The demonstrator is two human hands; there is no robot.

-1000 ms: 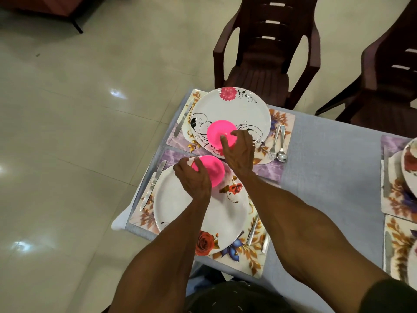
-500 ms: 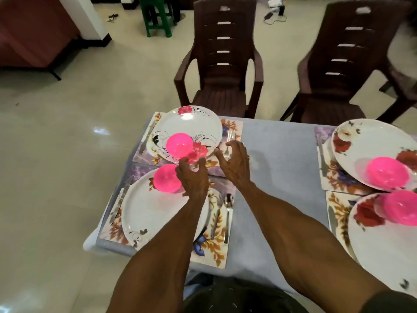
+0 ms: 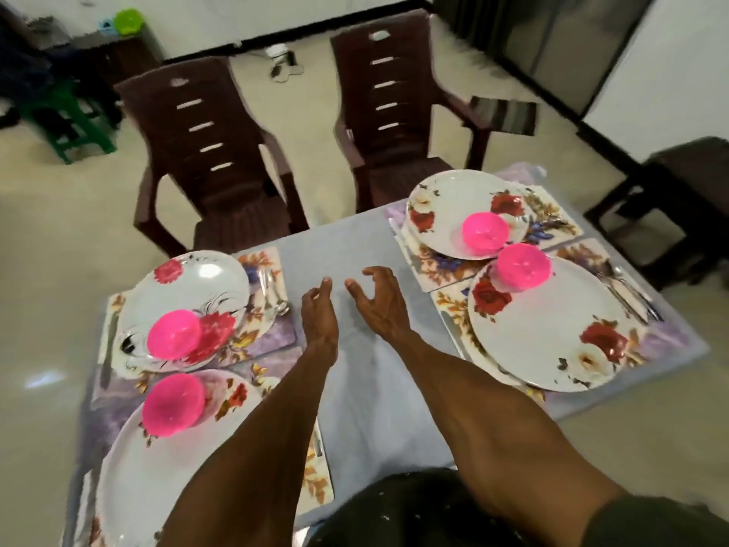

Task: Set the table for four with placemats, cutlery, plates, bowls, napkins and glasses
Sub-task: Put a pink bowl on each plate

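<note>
Both forearms reach forward over the bare middle strip of the table (image 3: 371, 380), hands side by side above the grey cloth, touching nothing. Left hand (image 3: 320, 314) palm turned inward, fingers loosely curled, empty. Right hand (image 3: 379, 302) palm down, fingers spread and half bent like a claw, thumb out toward the left hand, also empty. Four settings are down: far-left plate (image 3: 185, 286) with a pink bowl (image 3: 174, 334) on its near rim, near-left plate (image 3: 130, 479) at the near left corner with a pink bowl (image 3: 173, 403) on its far rim, far-right plate (image 3: 445, 215) carrying a pink bowl (image 3: 485, 233), near-right plate (image 3: 552, 341) with a pink bowl (image 3: 523, 266) at its far edge. Floral placemats under each plate. Cutlery (image 3: 272, 294) lies just right of the far-left plate, more cutlery (image 3: 631, 294) along the right edge. Two brown chairs (image 3: 213, 152) stand at the far side.
</note>
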